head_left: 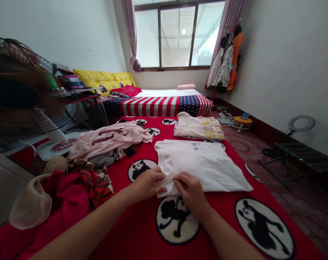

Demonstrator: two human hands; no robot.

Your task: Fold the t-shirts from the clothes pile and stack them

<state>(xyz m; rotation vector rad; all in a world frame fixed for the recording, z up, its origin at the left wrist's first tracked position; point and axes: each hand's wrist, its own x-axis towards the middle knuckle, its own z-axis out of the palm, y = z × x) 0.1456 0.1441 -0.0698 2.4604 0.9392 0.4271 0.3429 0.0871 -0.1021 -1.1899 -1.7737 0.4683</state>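
A white T-shirt (204, 166) lies flat on a red blanket (126, 224), its round collar toward the left and small blue characters on its chest. My left hand (149, 183) pinches the shirt's near shoulder edge, just below the collar. Close beside it, my right hand (190, 191) has its fingers curled down onto the same part of the fabric, thumb and fingertips together. Behind the shirt sits a folded cream T-shirt (197, 126) with yellow print.
To the left lie a heaped pink shirt (112, 135) and a magenta garment (69, 195) among other clothes. A fan (14, 90) stands at the far left. Beyond are a bed (155, 104) and window; a green folding stool (301, 155) is on the right.
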